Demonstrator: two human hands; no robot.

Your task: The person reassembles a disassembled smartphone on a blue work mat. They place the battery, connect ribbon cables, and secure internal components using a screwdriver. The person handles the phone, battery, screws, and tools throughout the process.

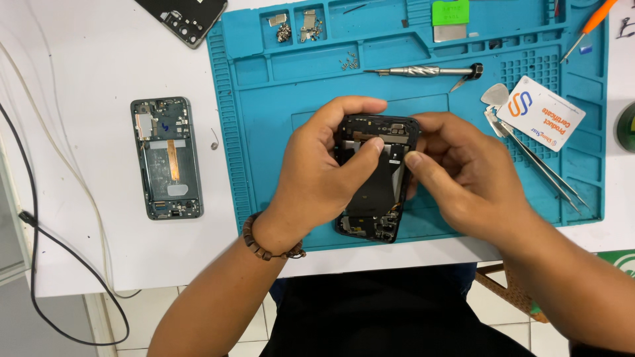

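1. landmark: teal silicone repair mat with moulded trays along its far edge, lying on a white table.
2. opened black smartphone body, internals facing up, held over the near middle of the mat, its camera end pointing away from the person.
3. left hand: clamped on the phone's left edge, fingers curled over the top corner, thumb pressed across the inner face. a brown bead bracelet sits on that wrist.
4. right hand: closed on the phone's right edge, thumb tip and forefinger pinched together at a small part near the upper right of the internals; what the part is, cannot tell.
5. left of the mat, on the table: a grey-green phone frame, open, with a copper-coloured strip down its middle.
6. beyond the mat's far-left corner: a dark phone back cover, partly out of view.
7. on the mat's far side: a silver precision screwdriver; small screws and metal brackets in the trays; a green rectangular label at the far edge.
8. right part of the mat: a white rectangular card with an orange-and-blue logo, lying askew; beside it a grey pick and steel tweezers.
9. a black cable runs off the table, well left of the mat.
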